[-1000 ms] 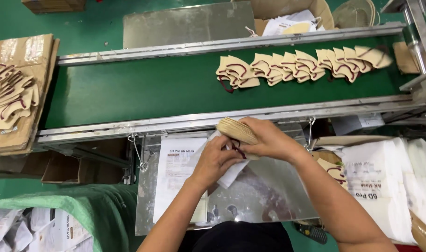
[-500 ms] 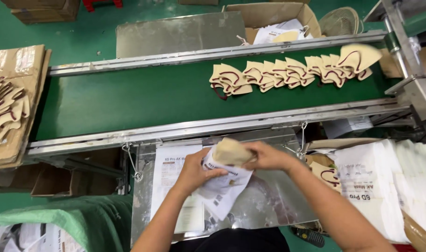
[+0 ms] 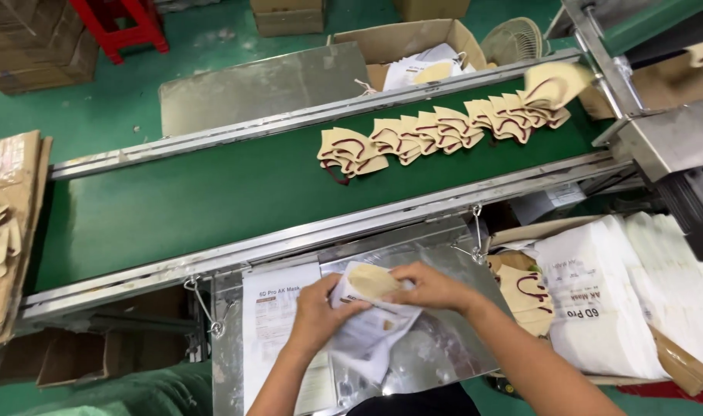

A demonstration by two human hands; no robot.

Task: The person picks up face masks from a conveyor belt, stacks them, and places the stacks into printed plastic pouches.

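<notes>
A tan folded face mask (image 3: pixel 372 282) now sits partly inside a white printed plastic pouch (image 3: pixel 369 327), over the steel work tray (image 3: pixel 444 362); half a second ago it was still lifted above the pouch, so insertion is under way. The left hand (image 3: pixel 314 314) has fingers clamped on the pouch mouth; the right hand (image 3: pixel 432 286) pinches the mask's edge. One mask in hand, one pouch. On the green conveyor belt (image 3: pixel 213 200), roughly a dozen overlapping tan masks (image 3: pixel 444 131) lie in one row.
</notes>
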